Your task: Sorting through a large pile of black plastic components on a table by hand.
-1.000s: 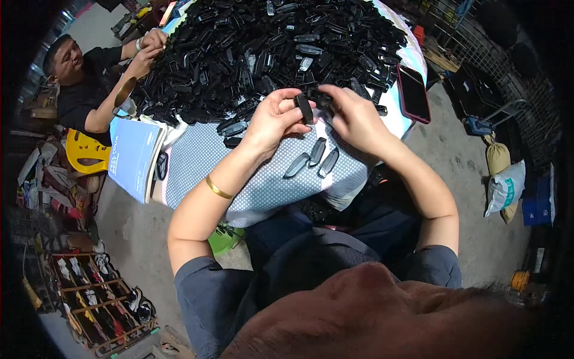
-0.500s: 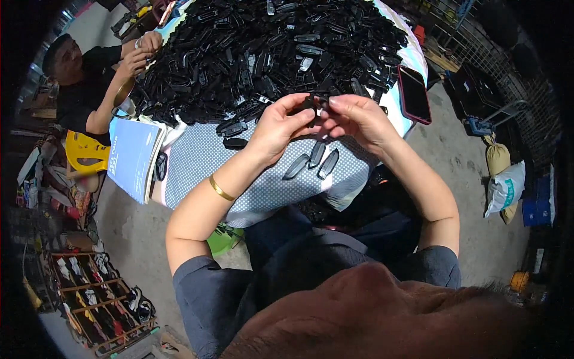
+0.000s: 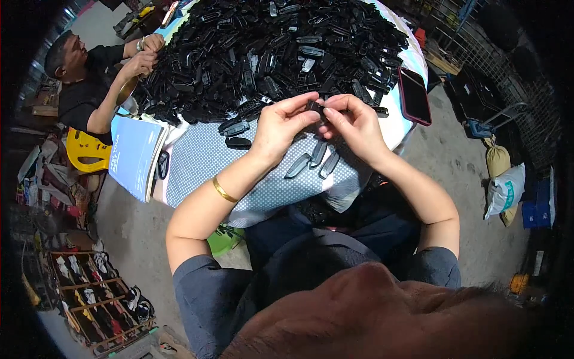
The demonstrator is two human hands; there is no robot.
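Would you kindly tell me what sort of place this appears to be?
Probably a small workshop: a great heap of small black parts covers much of the cloth-covered table, another person sits at it, and a tan sack stands on the grey floor.

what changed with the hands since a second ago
The left hand and right hand have drawn closer together, meeting around a small black plastic piece; no release shows. The three dark oblong plastic pieces and the red-edged black phone stayed put.

Three clustered casings (image 3: 318, 153) — one book (image 3: 136, 157), one gold bangle (image 3: 223, 189)
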